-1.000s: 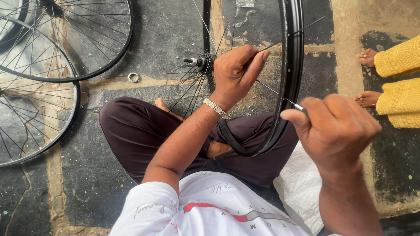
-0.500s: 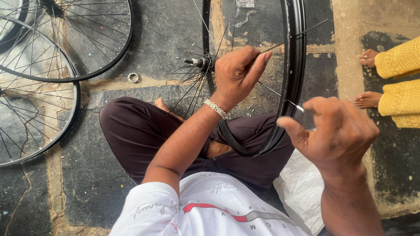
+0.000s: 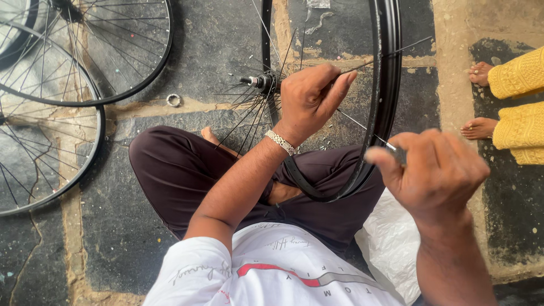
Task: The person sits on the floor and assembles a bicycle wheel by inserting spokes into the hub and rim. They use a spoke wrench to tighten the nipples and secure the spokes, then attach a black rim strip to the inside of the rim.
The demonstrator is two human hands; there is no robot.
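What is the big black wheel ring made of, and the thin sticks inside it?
The black rim looks like painted or coated metal: smooth, with a soft shine. The spokes seem bare steel wire, thin, straight and silvery. The left hand pinches one spoke; the right hand grips a small metal tool at the rim.

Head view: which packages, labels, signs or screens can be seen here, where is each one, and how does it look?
White plastic bag: on the floor by the person's right thigh, below the right hand; crumpled, plain white.
Print on the white shirt: across the chest at the bottom edge; a red and grey stripe with small grey lettering.
No signs or screens in view.
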